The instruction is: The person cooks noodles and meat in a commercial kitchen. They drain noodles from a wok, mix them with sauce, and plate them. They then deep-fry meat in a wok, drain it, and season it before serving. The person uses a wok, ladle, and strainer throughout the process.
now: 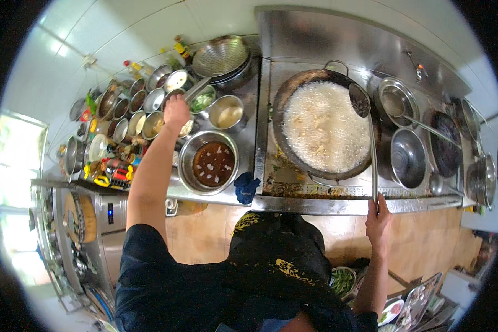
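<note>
In the head view a large wok (284, 137) holds frothing, bubbling pale liquid with light-coloured food pieces in it. My right hand (377, 222) grips the lower end of a long-handled ladle (372, 145), whose dark bowl rests over the wok's right rim. Over on the left, my left hand (176, 110) is closed around the handle end of a perforated metal strainer (220, 56). That strainer lies on top of a dark pot (236, 76) at the back of the counter. Small metal seasoning bowls surround my left hand, including one with chopped greens (203, 101).
A steel basin of reddish-brown liquid (213, 164) stands at the counter front, beside a dark blue cloth (246, 187). Right of the wok are a metal bowl (408, 157) and a strainer over a pot (396, 99). Sauce bottles (112, 172) crowd the left end.
</note>
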{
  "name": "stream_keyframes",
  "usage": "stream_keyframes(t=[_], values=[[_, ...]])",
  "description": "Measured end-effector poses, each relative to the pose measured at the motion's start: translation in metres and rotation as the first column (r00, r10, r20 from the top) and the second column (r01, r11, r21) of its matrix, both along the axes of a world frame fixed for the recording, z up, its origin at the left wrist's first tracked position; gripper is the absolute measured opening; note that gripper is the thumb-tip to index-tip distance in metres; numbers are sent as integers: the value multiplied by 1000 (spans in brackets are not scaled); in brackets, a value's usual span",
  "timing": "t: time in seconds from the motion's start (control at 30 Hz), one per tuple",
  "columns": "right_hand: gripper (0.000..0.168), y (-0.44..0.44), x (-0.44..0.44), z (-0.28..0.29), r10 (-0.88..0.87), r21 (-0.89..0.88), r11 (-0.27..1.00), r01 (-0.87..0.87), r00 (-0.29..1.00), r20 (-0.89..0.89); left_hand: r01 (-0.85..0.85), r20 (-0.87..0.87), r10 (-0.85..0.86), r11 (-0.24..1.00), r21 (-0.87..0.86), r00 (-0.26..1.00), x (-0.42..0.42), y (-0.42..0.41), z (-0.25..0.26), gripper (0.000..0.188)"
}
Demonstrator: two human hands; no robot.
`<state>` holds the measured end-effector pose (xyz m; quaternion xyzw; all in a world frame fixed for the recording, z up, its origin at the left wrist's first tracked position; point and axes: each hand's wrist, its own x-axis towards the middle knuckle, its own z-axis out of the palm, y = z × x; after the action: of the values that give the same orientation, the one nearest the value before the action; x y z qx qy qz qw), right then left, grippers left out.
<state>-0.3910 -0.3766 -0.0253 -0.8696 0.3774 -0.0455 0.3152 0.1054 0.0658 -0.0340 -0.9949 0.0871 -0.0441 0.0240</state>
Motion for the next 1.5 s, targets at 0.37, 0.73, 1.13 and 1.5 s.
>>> stream_keyframes(t=[0.37,0.73,1.13,1.5], values=[[35,63,17,6,-480,1000,-1,17,877,-15,-827,-765,-444,89,-556,466,54,-67,-27,15],[33,52,7,57,-292,964,259,56,956,22,-656,-603,-423,26,-754,676,-237,-8,57,21],[30,-6,18,-6,297,341,890,-304,952,74,-794,-794,-123,62,-605,595,-379,51,13,15],[38,-66,56,-34,278,-308,926,-217,945,172,-202,-288,77,878,-434,955,-373,115,-20,45]])
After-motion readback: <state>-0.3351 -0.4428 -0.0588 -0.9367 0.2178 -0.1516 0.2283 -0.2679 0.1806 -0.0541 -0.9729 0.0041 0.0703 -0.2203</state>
